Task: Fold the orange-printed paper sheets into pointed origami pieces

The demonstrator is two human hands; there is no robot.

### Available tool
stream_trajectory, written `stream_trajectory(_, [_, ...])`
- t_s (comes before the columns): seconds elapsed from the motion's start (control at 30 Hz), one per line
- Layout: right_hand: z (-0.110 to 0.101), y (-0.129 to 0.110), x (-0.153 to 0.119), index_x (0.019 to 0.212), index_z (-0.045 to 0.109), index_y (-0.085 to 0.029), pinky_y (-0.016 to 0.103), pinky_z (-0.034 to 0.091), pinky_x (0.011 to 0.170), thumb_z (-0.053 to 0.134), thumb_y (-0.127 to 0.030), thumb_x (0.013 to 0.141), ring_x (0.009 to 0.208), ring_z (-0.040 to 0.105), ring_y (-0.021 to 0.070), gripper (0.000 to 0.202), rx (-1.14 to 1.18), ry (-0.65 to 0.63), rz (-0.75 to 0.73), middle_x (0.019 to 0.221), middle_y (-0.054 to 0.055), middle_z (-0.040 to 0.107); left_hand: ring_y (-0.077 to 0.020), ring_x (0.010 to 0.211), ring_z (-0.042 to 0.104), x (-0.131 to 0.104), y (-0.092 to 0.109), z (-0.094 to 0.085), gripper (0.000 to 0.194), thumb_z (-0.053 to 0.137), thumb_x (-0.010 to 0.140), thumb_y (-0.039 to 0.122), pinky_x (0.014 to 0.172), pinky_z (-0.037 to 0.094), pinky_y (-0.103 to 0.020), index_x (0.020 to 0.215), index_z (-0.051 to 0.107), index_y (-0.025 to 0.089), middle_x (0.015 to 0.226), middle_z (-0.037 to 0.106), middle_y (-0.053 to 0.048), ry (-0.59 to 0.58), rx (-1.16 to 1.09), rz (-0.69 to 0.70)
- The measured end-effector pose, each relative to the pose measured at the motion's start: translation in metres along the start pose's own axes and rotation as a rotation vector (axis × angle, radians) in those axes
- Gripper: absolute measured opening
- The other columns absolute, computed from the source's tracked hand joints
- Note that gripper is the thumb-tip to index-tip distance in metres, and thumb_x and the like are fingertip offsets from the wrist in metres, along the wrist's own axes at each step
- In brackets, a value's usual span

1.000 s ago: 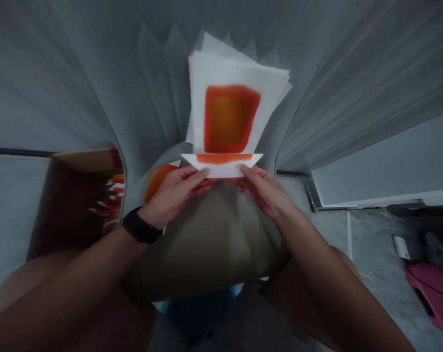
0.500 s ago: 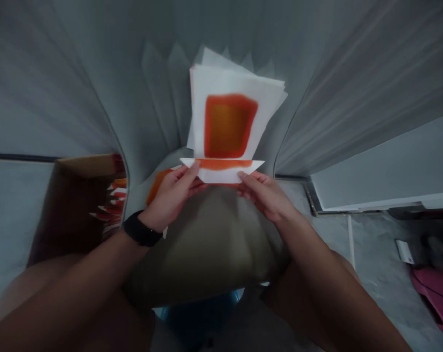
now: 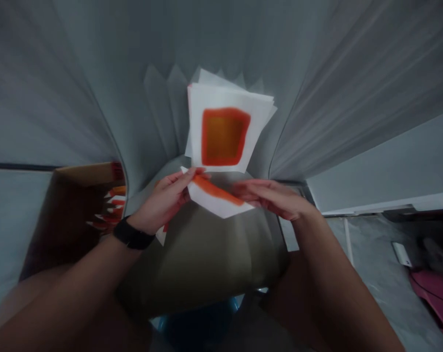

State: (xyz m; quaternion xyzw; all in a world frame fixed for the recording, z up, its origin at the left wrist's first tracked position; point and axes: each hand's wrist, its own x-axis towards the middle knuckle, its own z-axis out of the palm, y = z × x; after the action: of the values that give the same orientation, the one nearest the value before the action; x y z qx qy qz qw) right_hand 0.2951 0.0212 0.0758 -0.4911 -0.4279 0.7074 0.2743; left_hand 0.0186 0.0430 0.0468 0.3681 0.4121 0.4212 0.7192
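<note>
A folded sheet of white and orange paper [image 3: 219, 200] slants down to the right between my hands. My left hand [image 3: 163, 203], with a black band at its wrist, pinches the paper's upper left end between thumb and fingers. Beside the paper's lower right tip is my right hand [image 3: 278, 198], fingers stretched out and slightly blurred; whether it touches the tip is unclear. Just beyond lies a stack of white sheets [image 3: 225, 137], the top one printed with an orange-red bordered brown square. Part of another white and red paper [image 3: 162, 234] shows below my left wrist.
At left stands an open cardboard box [image 3: 82, 175] holding several red and white folded papers [image 3: 115, 203]. Grey fabric [image 3: 221, 39] rises behind the stack. An olive-coloured cushion-like surface [image 3: 210, 259] lies under my hands. A pink object [image 3: 436, 293] and a white device [image 3: 402, 254] are at right.
My right hand has let go of the folded paper's right side and straightened its fingers. The paper has tilted, its right end lower, still in my left hand. The stack appears lower in view.
</note>
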Motion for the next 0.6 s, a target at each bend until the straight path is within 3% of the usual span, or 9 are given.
stream_trajectory(0.1, [0.003, 0.0, -0.001, 0.115, 0.08, -0.022, 0.033, 0.056, 0.097, 0.087, -0.057, 0.078, 0.109, 0.072, 0.0217, 0.052, -0.023, 0.02, -0.012, 0.116, 0.008, 0.079, -0.0213, 0.105, 0.072, -0.001, -0.002, -0.002, 0.044, 0.074, 0.092, 0.058, 0.085, 0.057, -0.025, 0.112, 0.082, 0.02, 0.122, 0.077, -0.01, -0.082, 0.107, -0.065])
stream_trajectory(0.2, [0.026, 0.015, 0.01, 0.105, 0.081, -0.022, 0.026, 0.054, 0.076, 0.09, -0.053, 0.075, 0.087, 0.069, 0.0156, 0.045, -0.124, -0.062, -0.013, 0.101, 0.003, 0.079, -0.0203, 0.101, 0.071, 0.0, -0.011, -0.002, 0.044, 0.075, 0.09, 0.06, 0.083, 0.055, -0.025, 0.11, 0.083, 0.022, 0.115, 0.079, -0.007, -0.084, 0.167, -0.086])
stream_trajectory(0.3, [0.05, 0.033, 0.021, 0.08, 0.075, -0.019, 0.024, 0.035, 0.051, 0.082, -0.058, 0.08, 0.057, 0.05, 0.0092, 0.039, -0.214, -0.081, -0.024, 0.066, -0.004, 0.063, -0.0221, 0.1, 0.071, 0.002, -0.02, -0.002, 0.04, 0.076, 0.088, 0.06, 0.082, 0.056, -0.027, 0.107, 0.084, 0.025, 0.105, 0.08, -0.006, -0.071, 0.204, -0.091])
stream_trajectory(0.4, [0.061, 0.042, 0.026, 0.065, 0.064, -0.02, 0.026, 0.025, 0.047, 0.078, -0.06, 0.081, 0.05, 0.038, 0.0083, 0.046, -0.226, -0.009, -0.044, 0.053, -0.006, 0.048, -0.0222, 0.1, 0.071, 0.003, -0.022, -0.001, 0.039, 0.078, 0.087, 0.059, 0.081, 0.056, -0.027, 0.105, 0.084, 0.025, 0.108, 0.079, -0.006, -0.062, 0.19, -0.072])
stream_trajectory(0.6, [0.061, 0.048, 0.026, 0.069, 0.07, -0.021, 0.026, 0.026, 0.048, 0.082, -0.06, 0.076, 0.051, 0.04, 0.0096, 0.042, -0.132, 0.082, -0.023, 0.055, -0.005, 0.053, -0.0218, 0.097, 0.071, 0.004, -0.015, 0.001, 0.044, 0.076, 0.086, 0.061, 0.078, 0.057, -0.027, 0.106, 0.082, 0.023, 0.114, 0.078, -0.008, 0.003, 0.16, 0.068])
